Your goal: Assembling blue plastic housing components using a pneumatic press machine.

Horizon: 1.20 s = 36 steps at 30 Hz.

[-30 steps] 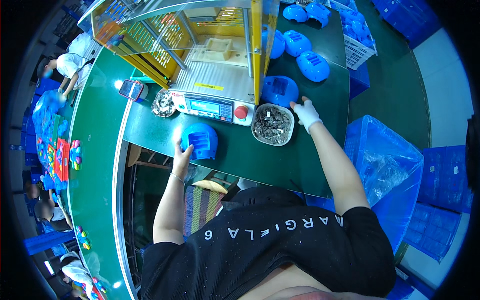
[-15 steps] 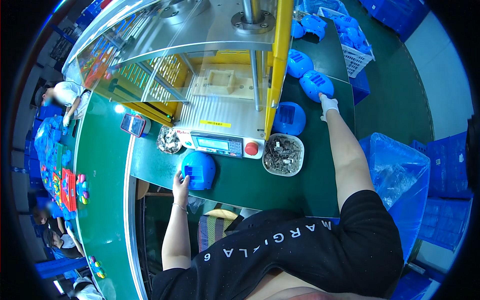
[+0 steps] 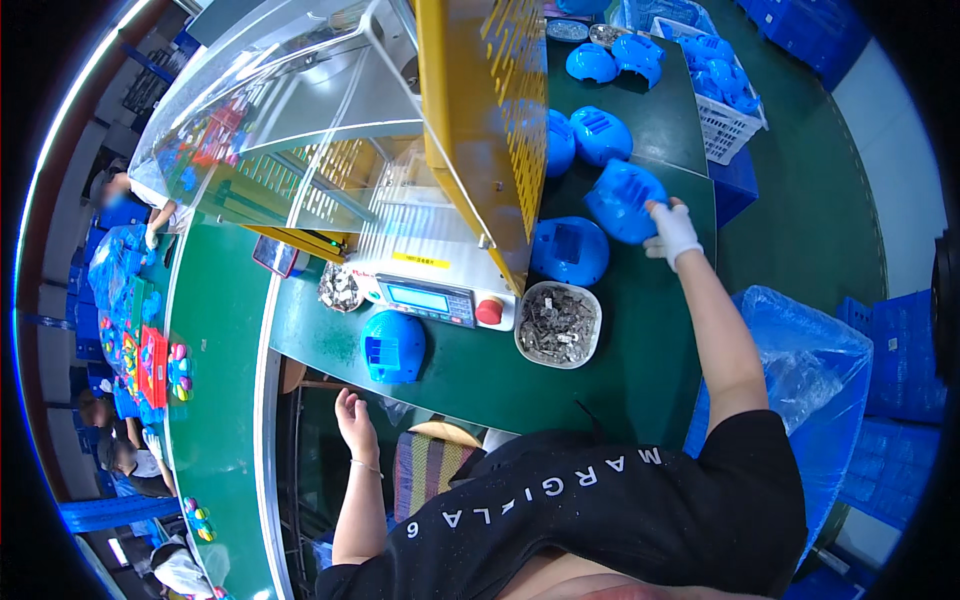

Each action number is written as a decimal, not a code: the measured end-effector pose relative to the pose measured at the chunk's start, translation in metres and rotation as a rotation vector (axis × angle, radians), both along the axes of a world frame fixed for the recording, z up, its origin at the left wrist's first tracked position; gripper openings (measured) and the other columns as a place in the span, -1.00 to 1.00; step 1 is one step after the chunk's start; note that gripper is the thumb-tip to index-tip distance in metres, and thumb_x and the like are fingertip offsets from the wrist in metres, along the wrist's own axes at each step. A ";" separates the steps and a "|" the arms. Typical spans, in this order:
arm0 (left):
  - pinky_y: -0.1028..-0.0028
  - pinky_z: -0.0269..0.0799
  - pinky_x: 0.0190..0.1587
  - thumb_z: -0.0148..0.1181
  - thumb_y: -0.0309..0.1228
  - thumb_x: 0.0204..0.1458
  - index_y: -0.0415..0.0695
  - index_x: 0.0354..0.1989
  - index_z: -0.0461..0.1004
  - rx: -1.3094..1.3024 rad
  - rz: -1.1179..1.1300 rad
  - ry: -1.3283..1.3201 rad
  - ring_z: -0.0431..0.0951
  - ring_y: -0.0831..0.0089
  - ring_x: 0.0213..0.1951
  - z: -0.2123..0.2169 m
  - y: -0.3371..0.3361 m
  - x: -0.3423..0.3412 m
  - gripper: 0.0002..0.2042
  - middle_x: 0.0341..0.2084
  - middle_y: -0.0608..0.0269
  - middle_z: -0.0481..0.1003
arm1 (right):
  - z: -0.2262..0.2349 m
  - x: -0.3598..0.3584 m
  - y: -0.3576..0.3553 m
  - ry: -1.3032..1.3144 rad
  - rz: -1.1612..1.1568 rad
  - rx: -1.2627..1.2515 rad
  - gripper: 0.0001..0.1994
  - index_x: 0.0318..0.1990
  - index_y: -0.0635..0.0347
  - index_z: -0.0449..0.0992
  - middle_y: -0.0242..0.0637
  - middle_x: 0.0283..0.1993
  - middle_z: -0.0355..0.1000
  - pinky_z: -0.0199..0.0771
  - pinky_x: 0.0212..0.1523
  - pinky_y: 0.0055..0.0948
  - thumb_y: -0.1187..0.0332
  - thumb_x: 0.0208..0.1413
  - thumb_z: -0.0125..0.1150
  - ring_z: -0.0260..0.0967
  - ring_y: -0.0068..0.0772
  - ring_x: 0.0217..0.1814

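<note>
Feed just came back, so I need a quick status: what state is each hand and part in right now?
Right hand: gloved, grip on a blue shell.
Blue shell: lifted, tilted.
Left hand: bare, open, holding nothing.
Blue shell near the table edge: resting alone.
White bowl: full of small metal parts.

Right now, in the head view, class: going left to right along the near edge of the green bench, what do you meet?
Left hand → blue shell → bowl of small metal parts → right hand gripping another blue shell.

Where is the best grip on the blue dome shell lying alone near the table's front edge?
Probably across the rounded sides of the blue dome shell, from above at the near edge. It lies dome-up, clear of the control box; the empty left hand is just below it.
</note>
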State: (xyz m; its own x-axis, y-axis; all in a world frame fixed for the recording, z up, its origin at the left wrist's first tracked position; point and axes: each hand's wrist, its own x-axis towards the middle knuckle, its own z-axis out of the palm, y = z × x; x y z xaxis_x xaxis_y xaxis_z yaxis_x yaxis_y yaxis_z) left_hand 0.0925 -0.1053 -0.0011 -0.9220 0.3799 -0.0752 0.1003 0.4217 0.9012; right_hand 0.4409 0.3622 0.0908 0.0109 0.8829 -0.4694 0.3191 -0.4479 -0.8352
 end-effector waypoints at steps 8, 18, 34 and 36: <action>0.54 0.30 -0.16 -0.04 -0.54 -0.02 -0.22 -0.01 0.22 -0.116 -0.099 -0.066 0.38 0.50 -0.26 0.000 0.017 0.052 -0.65 -0.21 0.18 0.35 | 0.021 -0.043 -0.067 -0.371 0.541 -0.037 -0.21 0.20 0.24 -0.07 0.02 -0.26 0.40 0.42 -0.33 -0.34 0.00 -0.14 0.08 0.43 -0.14 -0.46; 0.50 0.24 -0.05 -0.02 -0.57 -0.05 -0.20 0.00 0.23 -0.168 -0.039 -0.040 0.34 0.43 -0.13 -0.006 -0.013 0.078 -0.64 -0.18 0.16 0.34 | -0.006 -0.069 0.125 0.079 -0.042 -0.225 -0.26 0.20 0.04 -0.06 -0.07 0.27 -0.11 0.30 -0.07 -0.01 -0.10 -0.08 0.02 0.15 0.11 0.09; 0.49 0.29 -0.11 -0.03 -0.57 -0.05 -0.26 -0.10 0.32 -0.222 -0.026 0.090 0.40 0.39 -0.22 -0.045 -0.058 0.090 -0.72 -0.28 0.13 0.38 | 0.006 -0.022 0.133 0.065 0.236 -0.106 -0.27 0.18 0.20 -0.07 0.13 0.12 0.05 0.40 -0.26 0.05 0.12 -0.13 0.09 0.31 0.16 -0.14; 0.44 0.30 -0.10 -0.04 -0.56 -0.06 -0.27 -0.12 0.32 -0.329 -0.093 0.109 0.40 0.30 -0.21 -0.041 -0.045 0.082 -0.72 -0.27 0.07 0.38 | 0.043 -0.007 0.099 0.007 0.331 -0.090 -0.26 0.19 0.20 -0.10 0.12 0.10 0.09 0.42 -0.32 0.00 0.13 -0.12 0.08 0.34 0.15 -0.18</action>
